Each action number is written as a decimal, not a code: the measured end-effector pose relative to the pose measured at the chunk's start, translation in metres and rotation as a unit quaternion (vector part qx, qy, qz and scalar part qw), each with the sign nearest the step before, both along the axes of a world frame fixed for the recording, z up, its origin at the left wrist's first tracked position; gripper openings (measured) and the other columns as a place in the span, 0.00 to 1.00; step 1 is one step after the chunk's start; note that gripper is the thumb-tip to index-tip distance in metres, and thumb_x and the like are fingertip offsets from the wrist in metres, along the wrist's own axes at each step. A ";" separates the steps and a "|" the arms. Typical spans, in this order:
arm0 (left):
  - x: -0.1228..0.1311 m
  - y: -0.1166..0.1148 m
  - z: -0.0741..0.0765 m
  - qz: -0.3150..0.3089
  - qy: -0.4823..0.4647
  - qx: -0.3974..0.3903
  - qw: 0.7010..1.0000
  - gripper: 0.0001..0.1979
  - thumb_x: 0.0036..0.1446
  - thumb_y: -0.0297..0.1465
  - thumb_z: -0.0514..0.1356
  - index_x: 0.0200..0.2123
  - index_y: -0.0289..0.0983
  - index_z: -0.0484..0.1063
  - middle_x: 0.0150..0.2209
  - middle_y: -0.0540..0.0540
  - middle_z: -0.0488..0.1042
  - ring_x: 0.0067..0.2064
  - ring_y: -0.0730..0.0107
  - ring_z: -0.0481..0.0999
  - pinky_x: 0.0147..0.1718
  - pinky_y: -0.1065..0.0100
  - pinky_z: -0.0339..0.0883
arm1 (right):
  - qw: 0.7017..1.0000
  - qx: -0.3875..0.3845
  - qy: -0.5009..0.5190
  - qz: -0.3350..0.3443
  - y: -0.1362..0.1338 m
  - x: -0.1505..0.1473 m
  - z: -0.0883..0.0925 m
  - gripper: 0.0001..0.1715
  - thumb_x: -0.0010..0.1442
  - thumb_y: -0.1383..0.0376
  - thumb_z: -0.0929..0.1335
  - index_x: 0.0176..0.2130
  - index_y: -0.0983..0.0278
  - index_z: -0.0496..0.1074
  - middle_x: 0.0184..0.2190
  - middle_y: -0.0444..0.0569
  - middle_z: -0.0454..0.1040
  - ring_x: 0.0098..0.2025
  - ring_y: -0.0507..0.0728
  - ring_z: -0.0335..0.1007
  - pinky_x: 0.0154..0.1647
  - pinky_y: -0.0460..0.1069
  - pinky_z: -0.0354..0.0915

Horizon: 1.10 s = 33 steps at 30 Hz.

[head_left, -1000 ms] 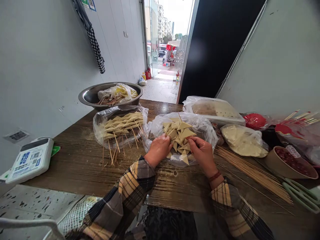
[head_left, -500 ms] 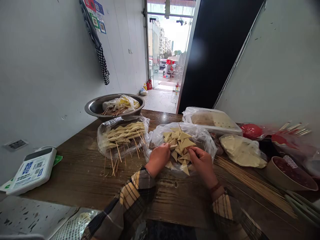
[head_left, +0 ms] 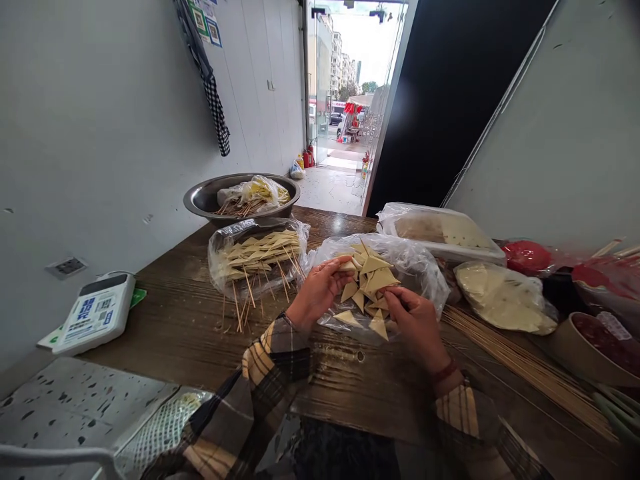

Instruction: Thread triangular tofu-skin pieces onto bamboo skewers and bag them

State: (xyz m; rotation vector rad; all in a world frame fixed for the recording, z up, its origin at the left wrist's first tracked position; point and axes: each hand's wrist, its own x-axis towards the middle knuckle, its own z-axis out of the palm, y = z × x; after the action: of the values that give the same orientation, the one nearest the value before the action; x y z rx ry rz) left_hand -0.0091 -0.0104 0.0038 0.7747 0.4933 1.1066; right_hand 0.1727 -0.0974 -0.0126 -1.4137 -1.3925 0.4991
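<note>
My left hand (head_left: 317,291) pinches a tan tofu triangle (head_left: 347,266) lifted from the heap of triangles (head_left: 371,283) lying on a clear plastic bag (head_left: 415,267) in front of me. My right hand (head_left: 413,319) is closed at the heap's right side on a thin bamboo skewer (head_left: 371,259) threaded with triangles. To the left, a second bag (head_left: 257,257) holds finished tofu skewers with their sticks pointing toward me.
A metal basin (head_left: 206,198) with bagged skewers stands behind. Loose bamboo sticks (head_left: 520,363), a bag of tofu sheets (head_left: 503,297), a wrapped tray (head_left: 443,230), a bowl of red food (head_left: 595,343) and red items lie right. A white scale (head_left: 94,313) sits left.
My left hand rose from the heap's edge and now pinches a triangle higher up. The camera view shifted slightly; my right hand stays at the heap.
</note>
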 end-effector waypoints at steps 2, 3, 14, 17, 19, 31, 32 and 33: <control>-0.001 0.000 0.001 0.012 0.000 0.001 1.000 0.11 0.54 0.25 0.61 0.41 0.29 0.75 0.37 0.42 0.77 0.33 0.76 0.76 0.35 0.74 0.71 | 1.000 -0.004 -0.004 0.002 -0.001 0.000 0.000 0.19 0.59 0.55 0.66 0.38 0.67 0.79 0.21 0.46 0.73 0.24 0.53 0.67 0.23 0.46 0.62; -0.001 0.000 0.001 0.019 0.002 0.000 1.000 0.12 0.53 0.24 0.62 0.43 0.30 0.74 0.37 0.43 0.77 0.32 0.76 0.76 0.35 0.74 0.71 | 1.000 -0.007 -0.004 0.004 -0.001 0.000 0.000 0.19 0.59 0.55 0.66 0.38 0.67 0.79 0.21 0.46 0.73 0.24 0.53 0.67 0.23 0.46 0.62; -0.008 0.003 0.007 0.082 0.023 0.027 0.996 0.08 0.50 0.27 0.65 0.34 0.31 0.71 0.33 0.45 0.77 0.34 0.71 0.78 0.38 0.69 0.71 | 0.999 -0.012 -0.019 0.049 -0.006 -0.001 0.003 0.17 0.58 0.56 0.67 0.36 0.65 0.79 0.26 0.48 0.78 0.27 0.55 0.72 0.25 0.47 0.66; -0.009 0.003 0.010 0.094 0.029 0.024 0.995 0.08 0.52 0.28 0.64 0.36 0.32 0.70 0.33 0.44 0.78 0.34 0.69 0.79 0.37 0.68 0.71 | 0.995 -0.010 -0.046 0.085 -0.007 -0.003 0.004 0.15 0.58 0.57 0.67 0.35 0.63 0.80 0.30 0.49 0.80 0.31 0.57 0.75 0.31 0.49 0.70; -0.010 0.003 0.011 0.099 0.030 0.018 0.994 0.09 0.52 0.28 0.63 0.37 0.33 0.69 0.34 0.44 0.78 0.35 0.68 0.79 0.37 0.68 0.71 | 0.991 -0.012 -0.068 0.112 -0.008 -0.003 0.005 0.14 0.58 0.58 0.67 0.35 0.62 0.80 0.34 0.49 0.81 0.35 0.58 0.76 0.36 0.51 0.71; -0.013 0.002 0.014 0.113 -0.008 -0.045 0.993 0.13 0.55 0.24 0.58 0.45 0.32 0.67 0.33 0.41 0.79 0.35 0.66 0.80 0.40 0.64 0.72 | 0.985 -0.019 -0.115 0.126 -0.008 0.000 0.002 0.13 0.59 0.59 0.67 0.36 0.61 0.80 0.37 0.49 0.81 0.38 0.60 0.78 0.40 0.52 0.72; -0.013 0.002 0.014 0.113 -0.011 -0.047 0.992 0.13 0.56 0.23 0.58 0.46 0.32 0.67 0.33 0.41 0.79 0.35 0.66 0.80 0.40 0.64 0.72 | 0.985 -0.020 -0.116 0.128 -0.008 0.000 0.002 0.13 0.59 0.59 0.67 0.36 0.61 0.80 0.37 0.49 0.81 0.38 0.60 0.78 0.40 0.52 0.72; -0.013 0.002 0.014 0.114 -0.013 -0.048 0.992 0.13 0.56 0.23 0.58 0.46 0.32 0.68 0.33 0.41 0.79 0.35 0.66 0.80 0.40 0.64 0.72 | 0.985 -0.020 -0.116 0.127 -0.008 0.000 0.002 0.13 0.59 0.59 0.67 0.36 0.61 0.80 0.37 0.49 0.81 0.38 0.60 0.78 0.40 0.52 0.72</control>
State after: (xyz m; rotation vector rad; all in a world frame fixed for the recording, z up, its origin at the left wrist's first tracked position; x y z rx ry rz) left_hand -0.0222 -0.0085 0.0181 0.6297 0.6202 1.2924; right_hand 0.1726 -0.1057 -0.0106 -1.3667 -1.7736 0.5409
